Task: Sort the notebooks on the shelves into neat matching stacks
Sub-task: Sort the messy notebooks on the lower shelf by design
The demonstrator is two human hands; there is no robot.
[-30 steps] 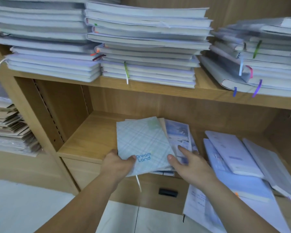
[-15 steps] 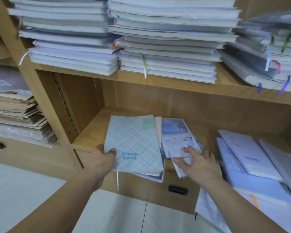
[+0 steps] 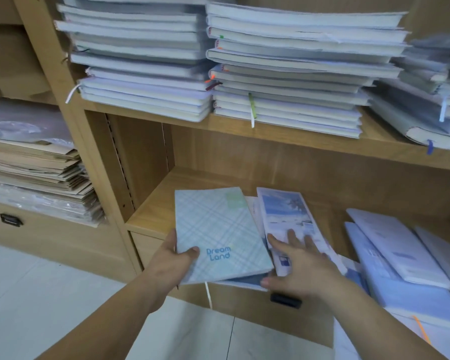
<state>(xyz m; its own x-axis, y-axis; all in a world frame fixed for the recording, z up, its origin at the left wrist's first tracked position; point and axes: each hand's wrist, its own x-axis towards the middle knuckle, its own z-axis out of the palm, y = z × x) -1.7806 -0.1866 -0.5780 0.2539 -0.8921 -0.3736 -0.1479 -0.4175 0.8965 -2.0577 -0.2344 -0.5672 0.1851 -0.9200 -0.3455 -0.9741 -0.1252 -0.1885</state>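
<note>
A pale plaid notebook (image 3: pixel 218 229) printed "Dream Land" lies on the lower shelf (image 3: pixel 151 216), overhanging its front edge. My left hand (image 3: pixel 174 258) grips its lower left corner, thumb on the cover. Just to its right lies a beach-photo notebook (image 3: pixel 283 211) on a loose pile. My right hand (image 3: pixel 299 266) rests flat on that pile with fingers spread, thumb under the plaid notebook's right corner. Blue and white notebooks (image 3: pixel 390 242) lie fanned out further right.
The upper shelf carries tall stacks of white notebooks (image 3: pixel 283 74) with ribbon markers, plus a leaning stack (image 3: pixel 426 100) at right. A pile of brown paper envelopes (image 3: pixel 37 172) fills the left unit. Drawers with black handles (image 3: pixel 286 300) sit below. The floor is pale tile.
My left hand has slid the plaid notebook leftward, apart from the beach-photo notebook. My right hand moved onto the right pile and spread flat. The view shifted right and closer.
</note>
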